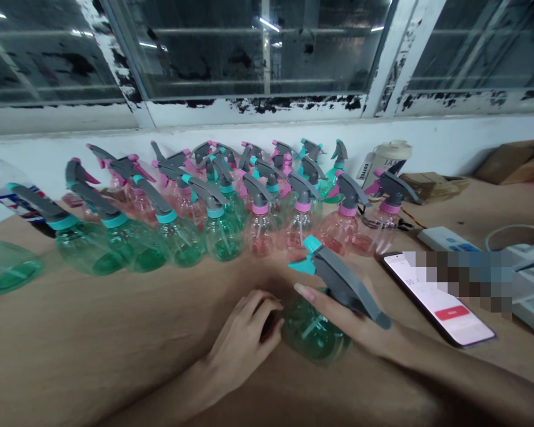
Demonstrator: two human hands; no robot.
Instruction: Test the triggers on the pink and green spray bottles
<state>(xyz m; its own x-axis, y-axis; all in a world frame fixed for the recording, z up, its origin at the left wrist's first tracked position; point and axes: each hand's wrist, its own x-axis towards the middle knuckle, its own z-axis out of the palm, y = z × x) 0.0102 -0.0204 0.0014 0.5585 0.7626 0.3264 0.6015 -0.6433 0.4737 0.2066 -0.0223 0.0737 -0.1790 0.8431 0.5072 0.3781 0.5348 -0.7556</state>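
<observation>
A green-tinted spray bottle [309, 335] with a grey and turquoise trigger head stands slightly tilted near the table's front. My right hand [360, 323] is closed around its neck from the right, below the grey lever, with the thumb or a finger showing in front. At the bottle's left side is my left hand [249, 332], its fingers loosely curled and a gap showing between thumb and fingers. Its fingertips come close to the bottle; whether they touch it, I cannot tell. Green liquid shows in the bottle's lower part.
Several green spray bottles [189, 246] and pink spray bottles [260, 234] stand in rows toward the wall. Another green bottle [11, 267] is cut off at the left edge. A phone [460, 326], white power strips [447, 240] and a coffee cup [394, 157] are at the right.
</observation>
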